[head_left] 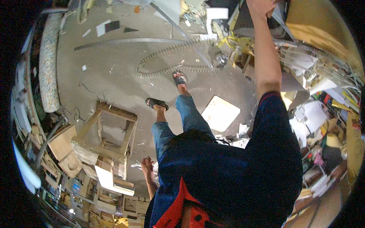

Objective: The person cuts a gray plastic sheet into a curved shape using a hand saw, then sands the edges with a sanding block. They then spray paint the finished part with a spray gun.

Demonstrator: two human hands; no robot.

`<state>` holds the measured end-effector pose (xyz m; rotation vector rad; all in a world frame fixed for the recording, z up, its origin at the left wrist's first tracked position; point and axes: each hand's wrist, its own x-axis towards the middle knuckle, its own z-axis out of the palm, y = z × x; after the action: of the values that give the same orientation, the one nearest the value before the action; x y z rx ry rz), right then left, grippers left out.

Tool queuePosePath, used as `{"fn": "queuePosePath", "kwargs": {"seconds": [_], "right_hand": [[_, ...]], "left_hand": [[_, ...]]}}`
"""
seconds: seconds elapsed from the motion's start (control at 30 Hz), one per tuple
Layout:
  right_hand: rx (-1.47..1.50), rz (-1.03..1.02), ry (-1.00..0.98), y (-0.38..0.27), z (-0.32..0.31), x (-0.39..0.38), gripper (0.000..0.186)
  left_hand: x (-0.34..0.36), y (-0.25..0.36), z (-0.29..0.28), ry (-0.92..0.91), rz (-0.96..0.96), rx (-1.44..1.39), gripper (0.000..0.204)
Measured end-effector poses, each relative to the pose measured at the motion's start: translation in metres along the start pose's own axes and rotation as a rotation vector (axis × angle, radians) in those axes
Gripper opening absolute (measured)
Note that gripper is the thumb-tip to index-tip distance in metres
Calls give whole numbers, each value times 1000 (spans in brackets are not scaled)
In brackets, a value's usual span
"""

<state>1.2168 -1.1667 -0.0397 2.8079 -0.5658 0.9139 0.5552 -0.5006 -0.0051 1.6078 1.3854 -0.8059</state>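
Note:
My right arm stretches far ahead to the upper right. At the picture's top edge, my right hand [261,6] is partly cut off, its fingers curled; what they hold, if anything, cannot be made out. Beside it are a dark panel [243,19] and a thin grey strip [283,22]. My left hand [147,165] hangs low by my left side, fingers loosely bent and a little apart. A small white object [136,165] shows just beyond it; it does not look gripped. Closest to that hand stands a bare wooden frame [131,125], like an unfinished stool or chair base.
A long coil-spring strip [167,49] and a flat metal bar [125,41] lie on the floor ahead of my sandalled feet. Near my right leg lies a pale square board [220,113]. Scrap heaps [319,114] line the right; a speckled foam roll [49,64] is at left.

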Motion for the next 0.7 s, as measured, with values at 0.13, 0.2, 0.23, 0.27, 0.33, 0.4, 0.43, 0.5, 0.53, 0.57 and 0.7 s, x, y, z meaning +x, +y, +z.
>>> {"fn": "queuePosePath", "kwargs": {"seconds": [0.13,0.2,0.23,0.27,0.33,0.4,0.43,0.5,0.53,0.57,0.7], "right_hand": [[339,-115,-64,75,-18,-166,30],[275,28,-600,112,2,-282,45],[266,152,-812,127,19,-341,53],[158,168,-972,141,39,-391,60],[205,607,-1268,168,68,-480,76],[153,901,-1357,179,91,-547,87],[95,922,-1338,181,109,-567,91],[274,1227,-1278,185,145,-598,91],[349,1377,-1230,184,162,-612,92],[616,1522,-1212,191,175,-620,87],[781,1673,-1096,203,231,-641,48]], "left_hand": [[22,34,18,-14,-42,173,41],[34,47,34,-14,-51,183,46],[41,51,41,-10,-46,195,47],[48,53,47,-4,-38,202,47],[58,47,52,-18,-7,343,44],[61,35,46,-41,8,432,44],[60,26,42,-32,-25,518,43],[49,3,30,4,-40,536,40],[40,-9,24,26,-31,476,39],[36,-20,18,53,-147,497,38],[21,-59,-6,134,-467,459,36]]}}
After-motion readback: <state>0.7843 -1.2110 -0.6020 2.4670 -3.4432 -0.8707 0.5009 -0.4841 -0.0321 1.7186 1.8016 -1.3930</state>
